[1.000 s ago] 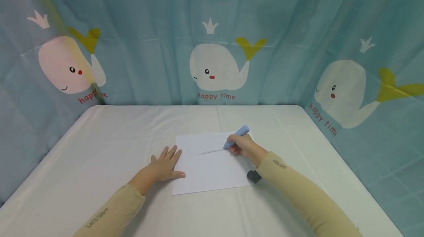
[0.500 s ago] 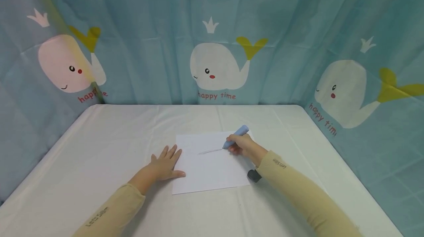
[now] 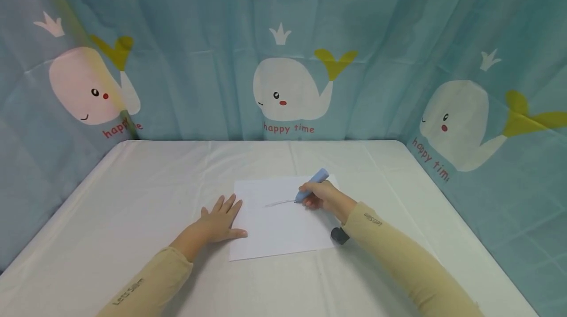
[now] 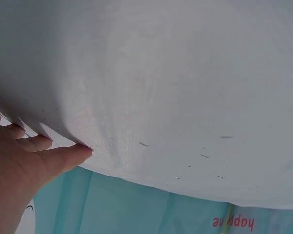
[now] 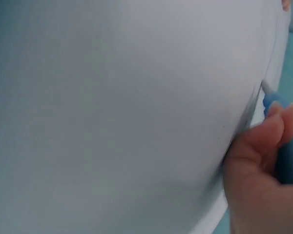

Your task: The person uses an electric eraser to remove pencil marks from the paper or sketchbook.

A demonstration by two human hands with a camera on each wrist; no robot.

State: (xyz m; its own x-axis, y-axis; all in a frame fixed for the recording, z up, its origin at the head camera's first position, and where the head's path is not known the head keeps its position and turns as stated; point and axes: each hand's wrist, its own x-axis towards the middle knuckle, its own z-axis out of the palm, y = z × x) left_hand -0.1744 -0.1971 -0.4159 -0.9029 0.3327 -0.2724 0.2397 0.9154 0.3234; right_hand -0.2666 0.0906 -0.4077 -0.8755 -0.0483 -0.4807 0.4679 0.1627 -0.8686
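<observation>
A white sheet of paper [image 3: 279, 236] lies on the white-covered table, with a thin greyish line [image 3: 279, 203] across its upper middle. My left hand [image 3: 218, 223] rests with spread fingers on the sheet's left edge; in the left wrist view its fingertips [image 4: 83, 150] touch the surface. My right hand [image 3: 325, 195] grips a thick light blue pen [image 3: 318, 177], its back end tilted up to the right. The pen's tip is at the right end of the line. In the right wrist view, thumb and finger pinch the blue pen [image 5: 272, 100] close to its grey tip.
A small dark rounded object [image 3: 339, 236] sits by the right sleeve at the paper's lower right; its kind is unclear. The white tablecloth [image 3: 155, 179] surrounds the sheet. A blue curtain [image 3: 199, 95] with whale prints stands behind the table and along both sides.
My right hand and the pen have shifted slightly left and toward me, the tip staying near the line's right end. My left hand has stayed in place on the paper.
</observation>
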